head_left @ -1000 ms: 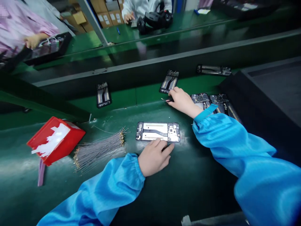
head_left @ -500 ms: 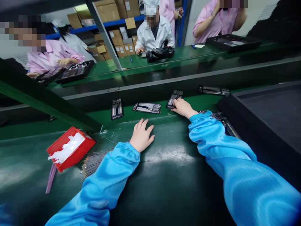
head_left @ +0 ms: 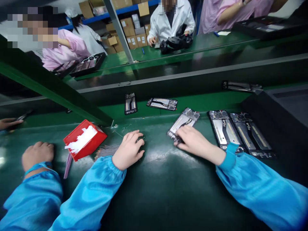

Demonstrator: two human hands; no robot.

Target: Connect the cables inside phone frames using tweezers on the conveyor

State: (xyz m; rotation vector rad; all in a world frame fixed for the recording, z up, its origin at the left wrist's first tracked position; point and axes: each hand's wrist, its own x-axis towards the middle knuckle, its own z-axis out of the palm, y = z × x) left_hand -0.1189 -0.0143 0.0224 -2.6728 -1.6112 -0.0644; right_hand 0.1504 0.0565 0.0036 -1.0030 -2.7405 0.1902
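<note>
My right hand (head_left: 192, 139) grips the lower end of an opened phone body (head_left: 184, 120), which lies slanted over the bench with its circuit board and ribbon cable showing. Two more opened phone bodies (head_left: 223, 128) (head_left: 251, 131) lie side by side to the right of that hand. My left hand (head_left: 128, 149) hovers at or rests on the right end of a bundle of thin grey wires (head_left: 108, 150). Its fingers are bent and the thumb stands apart; a bit of fine wire shows by the fingertips, but I see no grip on it.
A red box (head_left: 90, 150) with torn white paper and purple tweezers (head_left: 68, 165) are left of the wires. A co-worker's hand (head_left: 38, 155) rests farther left. More phone bodies (head_left: 131, 104) (head_left: 162, 103) lie on the back strip. A black tray (head_left: 288, 112) stands at right; a green post (head_left: 60, 93) slants at left.
My right hand has drawn the phone body from the back strip toward me. My left hand has moved left to the wires. A co-worker's hand has come into view at left.
</note>
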